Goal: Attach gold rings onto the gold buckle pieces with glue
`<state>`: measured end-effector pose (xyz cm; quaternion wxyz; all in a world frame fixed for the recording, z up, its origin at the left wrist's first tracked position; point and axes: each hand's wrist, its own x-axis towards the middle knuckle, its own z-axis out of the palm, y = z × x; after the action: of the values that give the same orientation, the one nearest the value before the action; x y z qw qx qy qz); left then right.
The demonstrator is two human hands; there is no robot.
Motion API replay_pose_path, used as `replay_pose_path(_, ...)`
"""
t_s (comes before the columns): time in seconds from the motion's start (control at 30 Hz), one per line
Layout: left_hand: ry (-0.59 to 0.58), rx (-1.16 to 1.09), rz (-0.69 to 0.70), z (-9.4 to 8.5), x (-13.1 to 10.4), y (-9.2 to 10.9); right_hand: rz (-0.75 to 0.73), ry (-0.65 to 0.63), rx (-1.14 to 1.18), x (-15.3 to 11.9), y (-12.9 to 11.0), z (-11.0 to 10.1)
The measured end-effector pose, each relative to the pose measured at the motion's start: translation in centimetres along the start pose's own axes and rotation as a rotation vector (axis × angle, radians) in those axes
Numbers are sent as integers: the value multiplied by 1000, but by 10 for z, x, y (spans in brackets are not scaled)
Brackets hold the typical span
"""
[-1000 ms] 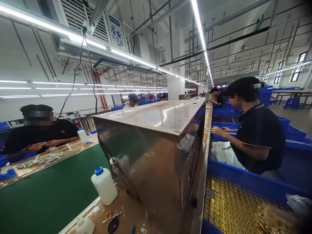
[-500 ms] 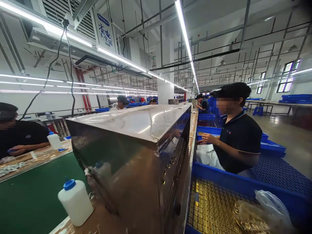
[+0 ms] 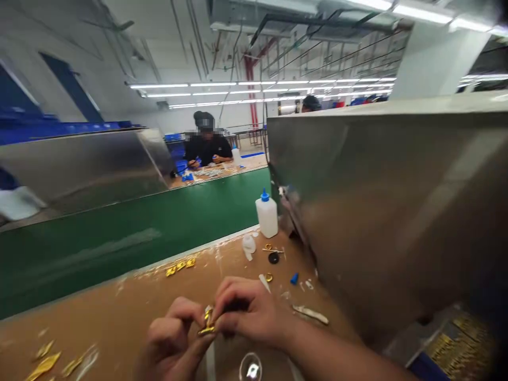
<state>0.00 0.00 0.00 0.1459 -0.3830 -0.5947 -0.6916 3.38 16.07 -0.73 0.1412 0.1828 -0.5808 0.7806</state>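
Both hands meet low in the head view, above a brown-topped bench (image 3: 119,312). Between their fingertips is a small gold-coloured metal piece (image 3: 207,323); its exact kind I cannot make out. My left hand (image 3: 170,338) pinches it from the left with thumb and index finger. From the right, my right hand (image 3: 250,312) pinches it too, and its fingers partly cover it. Just below the hands sits a small clear round dish (image 3: 251,366). A white stick (image 3: 264,282) and a gold ring (image 3: 269,277) lie just beyond my right hand.
A white squeeze bottle (image 3: 267,216) stands by a large metal housing (image 3: 369,222) on the right. Gold pieces lie at the bench's back edge (image 3: 180,266) and lower left (image 3: 45,365). Beyond a green belt (image 3: 130,243), a person (image 3: 208,145) works.
The view has swung left and down from the housing and the blue trays. Both my hands and the gold piece, out of view before, now show over the bench.
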Motion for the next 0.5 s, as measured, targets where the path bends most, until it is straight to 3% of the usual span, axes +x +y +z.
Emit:
replay_pose_path(0.13, -127, -24, 83, -1, -1, 0, -69, -41, -51, -7, -4, -6)
replay_pose_path(0.23, -187, -72, 121, -1, -1, -5, -41, -91, 54, -11, -3, -5)
replay_pose_path(0.5, -240, -47, 188, -10, -4, -7, -195, -113, -39, -9, -9, -3)
